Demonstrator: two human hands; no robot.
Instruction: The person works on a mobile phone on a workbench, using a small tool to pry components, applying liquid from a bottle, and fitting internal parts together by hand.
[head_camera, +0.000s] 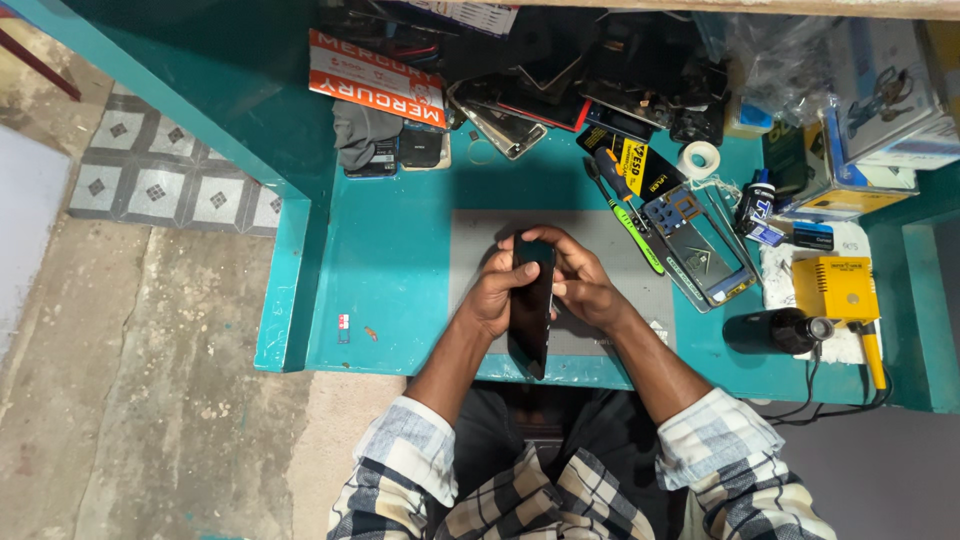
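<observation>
1. The counter (400, 270) is the largest thing: a flat, painted teal top with a raised lip at its left edge; it stands on a rough, stained concrete floor (170, 400), with patterned grey tiles (160, 180) further off.
2. A grey rectangular mat (620, 250), matte and smooth, lies on the counter under both hands.
3. The phone (531, 310) is a slim, glossy black slab with rounded corners; it is held tilted on edge above the mat, its lower end reaching out past the counter's near rim.
4. The left hand (495, 295) has its fingers curled around the phone's left side; the right hand (580, 285) has its fingers closed over the upper end and right side; both grip it.
5. A long orange-red and white box (375, 78) lies slantwise at the back left; a black and yellow flat packet (640, 160) sits just right of centre.
6. A square yellow device (835, 288) rests on white cloth at the right; a dark cylinder (775, 330) lies beside it.
7. A green-handled screwdriver (630, 225) lies slantwise by the mat's upper right corner; a small white tape roll (699, 158) sits behind it.
</observation>
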